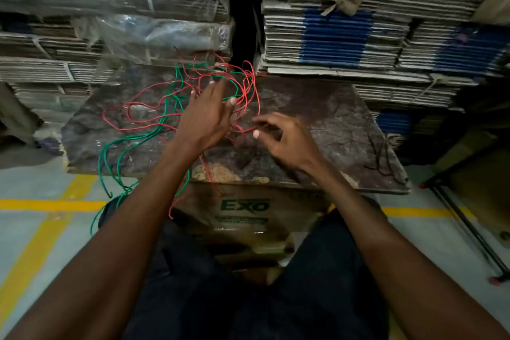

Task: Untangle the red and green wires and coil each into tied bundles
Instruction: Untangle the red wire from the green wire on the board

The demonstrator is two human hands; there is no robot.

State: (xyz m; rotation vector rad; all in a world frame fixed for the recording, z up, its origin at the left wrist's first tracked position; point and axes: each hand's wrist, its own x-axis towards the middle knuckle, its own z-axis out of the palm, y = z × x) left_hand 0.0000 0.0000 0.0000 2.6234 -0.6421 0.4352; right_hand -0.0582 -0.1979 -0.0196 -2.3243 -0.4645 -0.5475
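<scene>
While left hand spreads flat, right hand pinches red wire.

Red wire and green wire: thin, smooth plastic-looking sheath; work board at centre: worn, mottled, rough matt surface; box below it: brown cardboard, printed; stacks upper right: flat corrugated cardboard; stacks upper left: glossy clear plastic wrap
</scene>
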